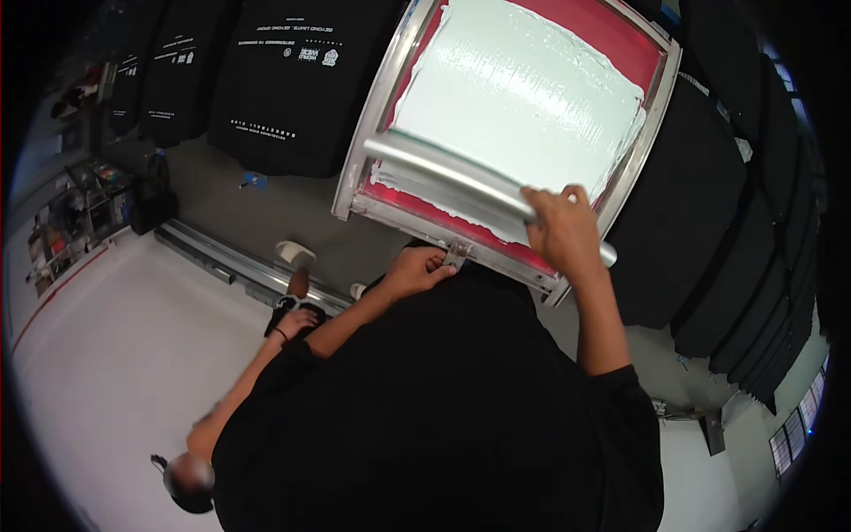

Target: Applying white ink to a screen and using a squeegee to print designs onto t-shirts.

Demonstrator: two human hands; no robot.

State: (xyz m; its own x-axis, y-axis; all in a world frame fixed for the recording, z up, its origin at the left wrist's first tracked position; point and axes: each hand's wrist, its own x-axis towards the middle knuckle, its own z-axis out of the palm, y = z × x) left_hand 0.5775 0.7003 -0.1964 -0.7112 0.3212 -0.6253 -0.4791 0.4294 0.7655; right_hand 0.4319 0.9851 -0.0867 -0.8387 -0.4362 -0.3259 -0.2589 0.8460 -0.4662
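A screen-printing frame with silver metal bars and a red border lies tilted in front of me. A thick layer of white ink covers most of its mesh. My right hand is closed round a long silver squeegee, which lies across the near part of the screen, slanting down to the right. Its blade edge is against the ink. My left hand pinches a small metal bracket at the middle of the frame's near bar. Part of its fingers is hidden.
Black shirts with white print hang over boards at the left. More black shirts line the right. Behind me at the left, another person's arm reaches near a metal floor rail. Shelves stand at the far left.
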